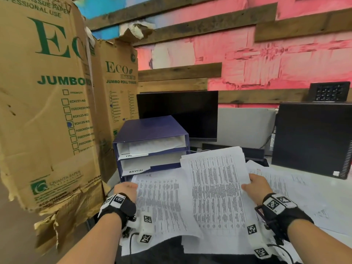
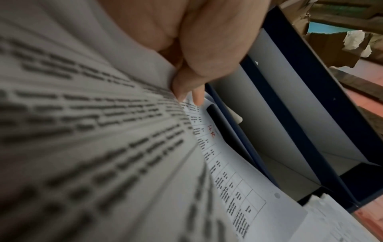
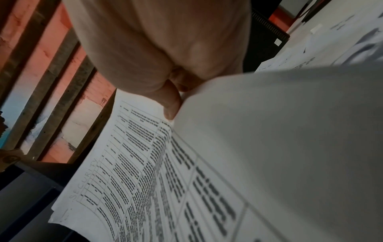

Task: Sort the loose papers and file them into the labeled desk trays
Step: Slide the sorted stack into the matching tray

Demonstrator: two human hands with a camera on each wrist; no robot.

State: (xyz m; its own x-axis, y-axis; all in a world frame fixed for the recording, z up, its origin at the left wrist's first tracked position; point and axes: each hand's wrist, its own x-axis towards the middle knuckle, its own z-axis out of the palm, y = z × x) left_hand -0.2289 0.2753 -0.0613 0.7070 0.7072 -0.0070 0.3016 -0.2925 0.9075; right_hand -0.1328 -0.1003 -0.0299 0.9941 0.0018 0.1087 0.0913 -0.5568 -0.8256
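The right hand (image 1: 254, 184) pinches the right edge of a sheaf of printed table sheets (image 1: 217, 189), thumb on top and fingers curled beneath, holding it raised and tilted just in front of the blue stacked desk trays (image 1: 152, 147); the right wrist view shows the word SECURITY pencilled along the top sheet's margin. The left hand (image 1: 126, 187) grips the left edge of another printed sheet (image 1: 160, 202), thumb pressed on its face and fingers tucked under, directly below the trays' front; a red handwritten mark sits near that sheet's top. The trays' lower slot carries a label reading ADMIN (image 1: 135, 170), the upper label is partly hidden, and the upper slot already holds paper. More loose papers (image 1: 297, 189) lie spread on the desk to the right of the trays; a dark monitor (image 1: 179, 113) stands behind them and tall cardboard cartons (image 1: 43, 103) to their left. The sheets look light, limp and apt to slide apart; supporting them near mid-edge with both hands, squared together, should stop them drooping or fanning at the slot mouth.
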